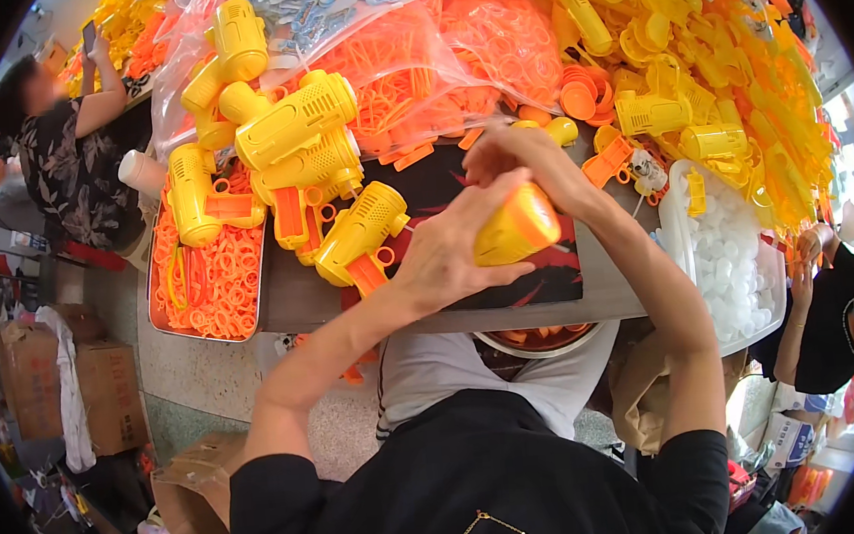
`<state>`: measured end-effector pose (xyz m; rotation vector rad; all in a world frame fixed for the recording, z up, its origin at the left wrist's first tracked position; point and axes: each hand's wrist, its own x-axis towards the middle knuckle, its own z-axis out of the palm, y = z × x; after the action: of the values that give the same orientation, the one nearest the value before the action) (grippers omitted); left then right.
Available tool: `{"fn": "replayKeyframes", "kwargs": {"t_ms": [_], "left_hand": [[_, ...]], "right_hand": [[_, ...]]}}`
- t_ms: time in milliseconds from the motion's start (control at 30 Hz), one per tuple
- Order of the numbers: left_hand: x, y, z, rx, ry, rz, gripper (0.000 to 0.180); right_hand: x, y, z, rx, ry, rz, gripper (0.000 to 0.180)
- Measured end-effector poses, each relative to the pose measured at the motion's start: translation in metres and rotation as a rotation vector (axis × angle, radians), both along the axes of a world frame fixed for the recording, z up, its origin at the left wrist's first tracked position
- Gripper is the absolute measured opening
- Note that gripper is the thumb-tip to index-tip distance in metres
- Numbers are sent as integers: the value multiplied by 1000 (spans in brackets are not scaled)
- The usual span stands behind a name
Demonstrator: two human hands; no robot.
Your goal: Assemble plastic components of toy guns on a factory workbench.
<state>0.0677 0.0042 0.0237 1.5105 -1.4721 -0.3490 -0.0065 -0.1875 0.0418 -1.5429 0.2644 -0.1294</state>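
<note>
Assembly of a yellow plastic toy-gun housing with an orange ring at its muzzle (516, 226) is in hand above the near edge of the grey tabletop (299, 299). The left hand (446, 255) is wrapped around the rear of the housing, fingers curled and clamped on it, thumb toward the body. The right hand (514, 155) sits just behind and above the muzzle end, fingers bent together and touching the housing; whether it pinches a small part there cannot be told. Both forearms come up from the lower edge, the right elbow bent sharply outward, the left wrist cocked inward. Judgement: the work is best done with the left hand steadying the housing while the right works squarely at the muzzle, over the tabletop so that nothing dropped is lost. Finished yellow toy guns with orange triggers (297, 147) lie stacked to the left, beside a metal tray of orange plastic rings (210, 284).
</note>
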Motion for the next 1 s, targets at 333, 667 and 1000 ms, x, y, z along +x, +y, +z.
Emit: {"fn": "replayKeyframes", "kwargs": {"t_ms": [333, 667, 1000], "left_hand": [[23, 112, -48, -73, 1555, -87, 71], [15, 26, -21, -174, 1329, -70, 54], [-32, -9, -14, -241, 914, 72, 61]], "right_hand": [[45, -47, -98, -1684, -365, -14, 14], [-67, 85, 11, -22, -196, -323, 17], [-85, 111, -28, 80, -179, -480, 14]]}}
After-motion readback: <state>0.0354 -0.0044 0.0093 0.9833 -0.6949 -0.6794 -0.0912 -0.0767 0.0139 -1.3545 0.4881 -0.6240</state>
